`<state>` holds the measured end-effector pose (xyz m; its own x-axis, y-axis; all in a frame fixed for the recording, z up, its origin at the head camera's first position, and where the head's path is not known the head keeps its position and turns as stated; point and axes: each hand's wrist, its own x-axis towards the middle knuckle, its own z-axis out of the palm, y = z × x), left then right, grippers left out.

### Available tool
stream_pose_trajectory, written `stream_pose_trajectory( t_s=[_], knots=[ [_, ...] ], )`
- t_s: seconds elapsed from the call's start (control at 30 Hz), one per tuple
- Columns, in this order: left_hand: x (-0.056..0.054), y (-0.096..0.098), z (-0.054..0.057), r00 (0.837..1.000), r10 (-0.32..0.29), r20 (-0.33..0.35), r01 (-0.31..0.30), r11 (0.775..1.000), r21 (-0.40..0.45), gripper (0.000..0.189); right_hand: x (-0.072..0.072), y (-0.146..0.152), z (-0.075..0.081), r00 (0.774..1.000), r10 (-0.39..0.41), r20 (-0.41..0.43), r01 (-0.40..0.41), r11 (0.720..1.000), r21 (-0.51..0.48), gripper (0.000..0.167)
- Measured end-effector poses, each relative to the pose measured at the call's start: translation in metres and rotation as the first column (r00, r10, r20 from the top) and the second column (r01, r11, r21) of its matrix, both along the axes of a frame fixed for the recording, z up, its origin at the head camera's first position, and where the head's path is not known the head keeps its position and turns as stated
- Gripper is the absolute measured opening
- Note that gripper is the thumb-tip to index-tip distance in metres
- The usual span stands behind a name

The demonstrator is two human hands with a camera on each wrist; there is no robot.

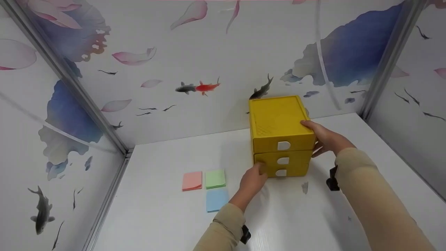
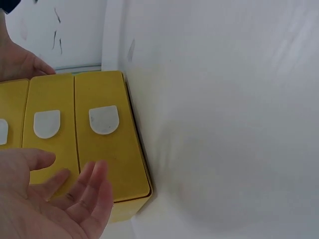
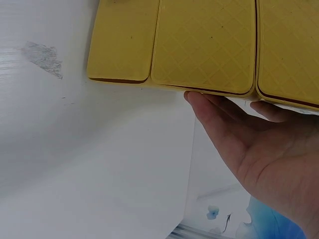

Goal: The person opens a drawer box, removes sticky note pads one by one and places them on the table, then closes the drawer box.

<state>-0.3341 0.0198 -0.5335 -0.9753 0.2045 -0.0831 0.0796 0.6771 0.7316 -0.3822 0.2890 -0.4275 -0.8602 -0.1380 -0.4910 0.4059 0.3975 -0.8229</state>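
Observation:
A yellow three-drawer storage box (image 1: pixel 277 116) stands on the white table against the back wall, with white rounded tabs on its drawer fronts. My left hand (image 1: pixel 253 178) is at the lower left of the front. In the left wrist view that hand (image 2: pixel 60 201) has its palm turned up and fingers loosely extended in front of the drawers, holding nothing. Along the box's right side lies my right hand (image 1: pixel 329 138), thumb at the top edge and the other fingers lower down the side. The right wrist view shows its fingers (image 3: pixel 204 107) extended against the side wall.
Left of the box lie three sticky note pads: pink (image 1: pixel 192 181), green (image 1: pixel 215 179) and blue (image 1: pixel 216 200). White panels with painted fish and petals enclose the table (image 1: pixel 156 216) at the back and sides. A grey mark (image 1: pixel 305 188) shows on the tabletop before the box.

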Motion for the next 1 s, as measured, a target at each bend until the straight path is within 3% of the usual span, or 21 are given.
stream_pose_trajectory(
  t_s=[0.23, 0.43, 0.73, 1.0],
  knots=[
    [-0.001, 0.016, -0.008, 1.000, 0.008, -0.023, -0.008, 1.000, -0.015, 0.034, 0.001, 0.000, 0.000, 1.000, 0.001, -0.005, -0.001, 1.000, 0.005, 0.100],
    [-0.003, 0.026, -0.016, 1.000, 0.008, -0.030, -0.008, 1.000, 0.028, 0.027, 0.001, 0.001, 0.000, 1.000, 0.003, -0.002, -0.003, 1.000, 0.001, 0.100],
    [0.000, 0.041, -0.029, 1.000, -0.007, 0.022, 0.005, 0.997, 0.073, 0.028, 0.002, 0.000, 0.001, 1.000, -0.009, -0.005, 0.009, 1.000, 0.008, 0.101],
    [0.001, 0.042, -0.034, 1.000, -0.019, -0.013, 0.020, 1.000, 0.023, 0.023, 0.000, 0.000, 0.000, 1.000, -0.005, 0.004, 0.005, 1.000, 0.016, 0.101]
  ],
)
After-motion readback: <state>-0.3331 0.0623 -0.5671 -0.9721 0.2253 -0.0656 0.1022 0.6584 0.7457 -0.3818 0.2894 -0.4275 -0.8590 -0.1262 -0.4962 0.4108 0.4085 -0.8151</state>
